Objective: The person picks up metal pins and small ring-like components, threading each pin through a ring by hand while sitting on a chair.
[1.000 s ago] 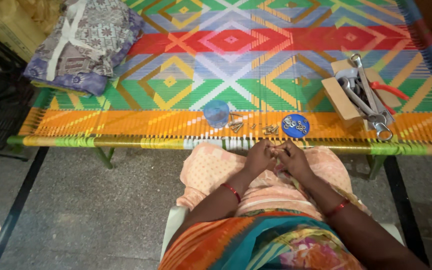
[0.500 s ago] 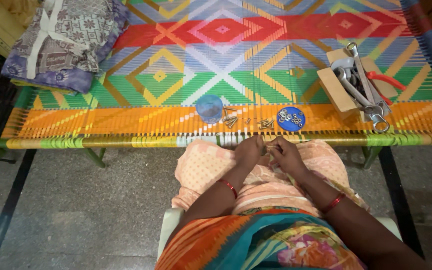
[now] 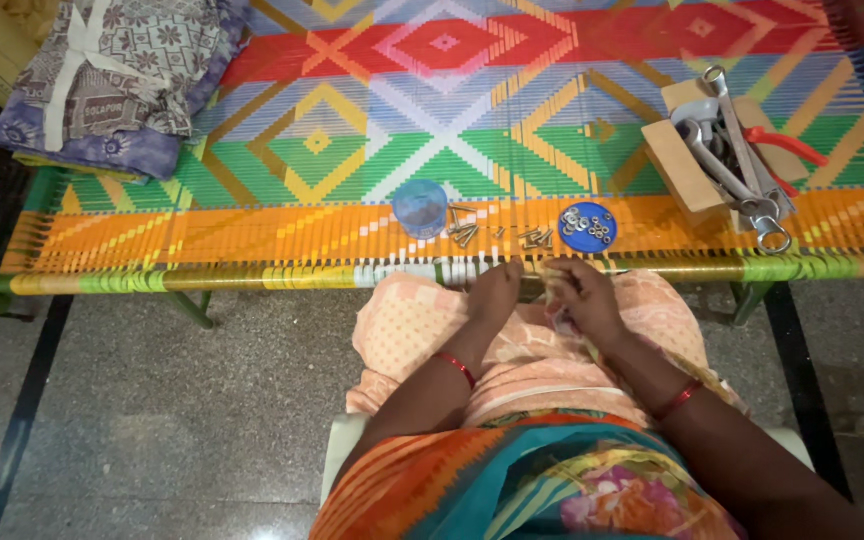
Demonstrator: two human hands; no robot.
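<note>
My left hand and my right hand rest over my lap at the near rail of a woven, many-coloured cot. They sit a little apart. My right hand's fingers curl around a small pale part, too small to identify. My left hand's fingers point toward the rail; whether it holds anything is hidden. Just beyond the hands, on the orange band, lie loose bolts, a few screws, a blue lid of nuts and a clear blue cup.
A cardboard box with several spanners and red-handled pliers sits at the cot's right. Folded patterned cloth lies at its far left. A peach cloth covers my lap. Grey stone floor lies to the left.
My hands, pressed together over my lap a second ago, have moved up to the cot's rail and drawn slightly apart. The view has shifted a little.
</note>
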